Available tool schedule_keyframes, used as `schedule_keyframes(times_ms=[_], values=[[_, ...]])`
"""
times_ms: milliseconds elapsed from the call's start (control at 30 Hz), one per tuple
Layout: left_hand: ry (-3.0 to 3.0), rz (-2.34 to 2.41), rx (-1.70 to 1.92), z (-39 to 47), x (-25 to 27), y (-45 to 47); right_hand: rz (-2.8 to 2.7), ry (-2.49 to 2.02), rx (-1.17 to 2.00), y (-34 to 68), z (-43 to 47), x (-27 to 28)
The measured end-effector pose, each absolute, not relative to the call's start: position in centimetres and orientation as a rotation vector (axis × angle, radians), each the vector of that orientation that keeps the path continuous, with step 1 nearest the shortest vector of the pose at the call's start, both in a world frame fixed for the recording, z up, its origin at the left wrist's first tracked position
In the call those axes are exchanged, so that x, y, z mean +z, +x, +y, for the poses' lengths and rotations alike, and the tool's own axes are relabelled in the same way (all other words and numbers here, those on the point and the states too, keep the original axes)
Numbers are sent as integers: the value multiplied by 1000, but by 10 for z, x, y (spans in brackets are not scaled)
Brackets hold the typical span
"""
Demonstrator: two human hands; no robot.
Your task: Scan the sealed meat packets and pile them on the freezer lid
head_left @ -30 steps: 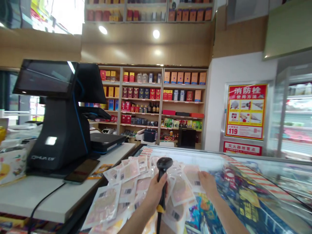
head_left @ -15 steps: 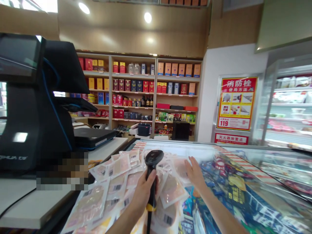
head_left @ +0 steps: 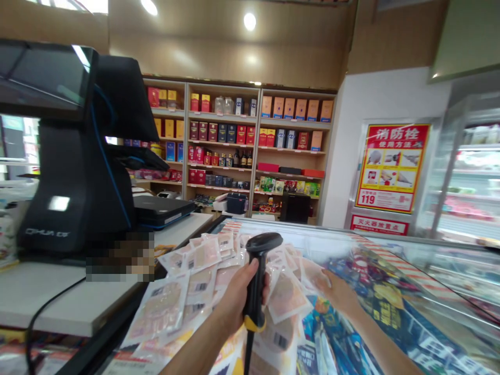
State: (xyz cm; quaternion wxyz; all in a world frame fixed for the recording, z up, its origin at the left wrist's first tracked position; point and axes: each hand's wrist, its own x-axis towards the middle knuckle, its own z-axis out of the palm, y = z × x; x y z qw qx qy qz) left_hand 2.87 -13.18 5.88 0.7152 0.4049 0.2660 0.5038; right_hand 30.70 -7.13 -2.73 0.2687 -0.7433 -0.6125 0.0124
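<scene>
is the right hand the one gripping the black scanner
No, the left hand grips the black scanner, while the right hand is at the edge of the spread packets.

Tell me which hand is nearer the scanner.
Left: the left hand grips the scanner by its handle. The right hand is apart, right of it, at a packet.
</scene>
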Motion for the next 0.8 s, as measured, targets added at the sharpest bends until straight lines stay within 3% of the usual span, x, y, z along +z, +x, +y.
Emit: schedule_keyframes(times_ms=[467, 667, 800], values=[[882, 466, 1099, -124, 70, 10, -2422, -1419, -19, 183, -135, -12], [915, 558, 1097, -124, 71, 10, -2415, -1429, -145, 190, -90, 0], [902, 556, 1104, -122, 71, 7, -2420, -1342, -190, 188, -110, 3]])
